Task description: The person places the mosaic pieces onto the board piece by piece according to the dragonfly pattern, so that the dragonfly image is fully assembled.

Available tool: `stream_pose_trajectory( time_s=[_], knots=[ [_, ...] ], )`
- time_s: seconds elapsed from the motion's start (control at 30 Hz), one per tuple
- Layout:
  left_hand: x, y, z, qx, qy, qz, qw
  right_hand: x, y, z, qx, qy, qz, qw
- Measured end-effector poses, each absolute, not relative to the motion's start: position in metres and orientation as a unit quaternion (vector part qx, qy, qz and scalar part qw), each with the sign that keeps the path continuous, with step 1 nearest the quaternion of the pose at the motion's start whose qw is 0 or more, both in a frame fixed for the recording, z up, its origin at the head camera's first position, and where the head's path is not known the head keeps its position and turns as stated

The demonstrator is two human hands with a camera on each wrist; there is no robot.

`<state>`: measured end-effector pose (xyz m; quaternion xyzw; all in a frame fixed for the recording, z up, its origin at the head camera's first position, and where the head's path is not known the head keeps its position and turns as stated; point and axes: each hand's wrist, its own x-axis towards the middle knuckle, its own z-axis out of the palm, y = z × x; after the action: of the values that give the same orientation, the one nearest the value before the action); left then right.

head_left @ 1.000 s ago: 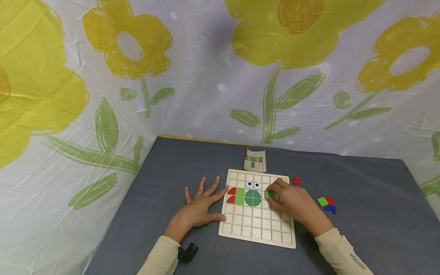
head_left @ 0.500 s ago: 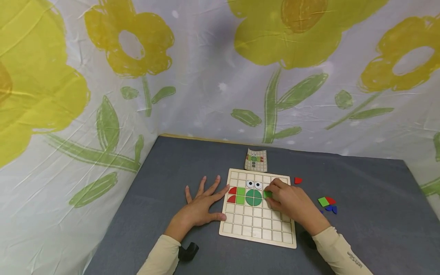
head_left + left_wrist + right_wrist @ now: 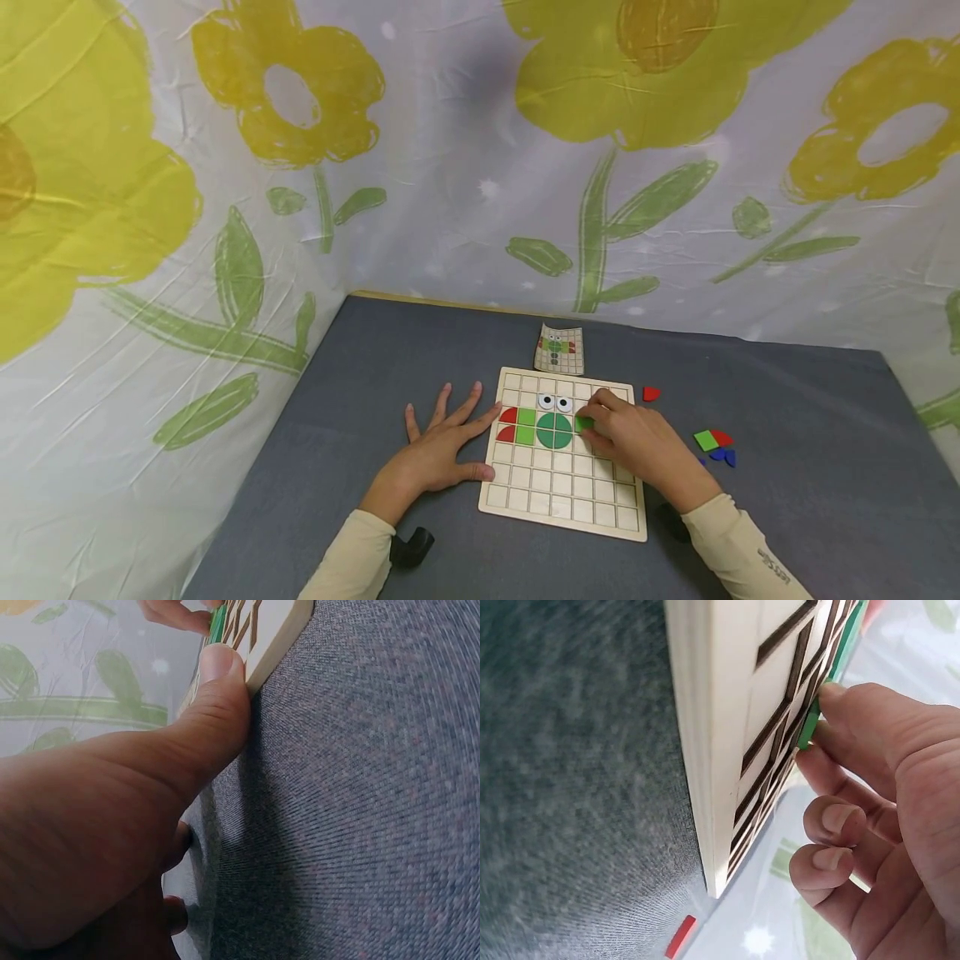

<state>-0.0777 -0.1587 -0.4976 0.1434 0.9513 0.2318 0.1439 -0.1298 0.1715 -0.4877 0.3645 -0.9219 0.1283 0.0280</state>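
A wooden grid board (image 3: pixel 562 483) lies on the dark cloth, with red quarter pieces (image 3: pixel 507 425), light green squares (image 3: pixel 526 427), a dark green circle of quarters (image 3: pixel 554 431) and two eye pieces (image 3: pixel 555 403) set in it. My left hand (image 3: pixel 431 458) rests at the board's left edge, fingers spread straight, thumb touching the rim. Over the right part of the board my right hand (image 3: pixel 633 437) pinches a green square tile (image 3: pixel 584 424) between thumb and fingers. In the right wrist view this green tile (image 3: pixel 808 727) sits at the grid surface, partly covered by fingertips.
Behind the board lies a small pattern card (image 3: pixel 559 350). To the right are a red piece (image 3: pixel 651 393), a green square (image 3: pixel 706 441) against another red piece (image 3: pixel 722 437), and several small blue pieces (image 3: pixel 730 458). A flowered curtain (image 3: pixel 450 167) stands behind the table.
My right hand has shifted slightly left with the green tile, closer to the dark green circle, then stayed there. The left hand keeps its place at the board's edge.
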Motion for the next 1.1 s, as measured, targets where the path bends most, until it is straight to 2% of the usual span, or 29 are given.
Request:
stream_pose_trajectory(
  time_s=[0.53, 1.1],
  knots=[
    [-0.076, -0.159, -0.498, 0.145, 0.949, 0.239, 0.148, -0.127, 0.178, -0.488, 0.346, -0.925, 0.157, 0.017],
    [-0.077, -0.159, -0.497, 0.141, 0.950, 0.236, 0.148, -0.128, 0.231, -0.483, 0.268, -0.948, 0.144, 0.094]
  ],
)
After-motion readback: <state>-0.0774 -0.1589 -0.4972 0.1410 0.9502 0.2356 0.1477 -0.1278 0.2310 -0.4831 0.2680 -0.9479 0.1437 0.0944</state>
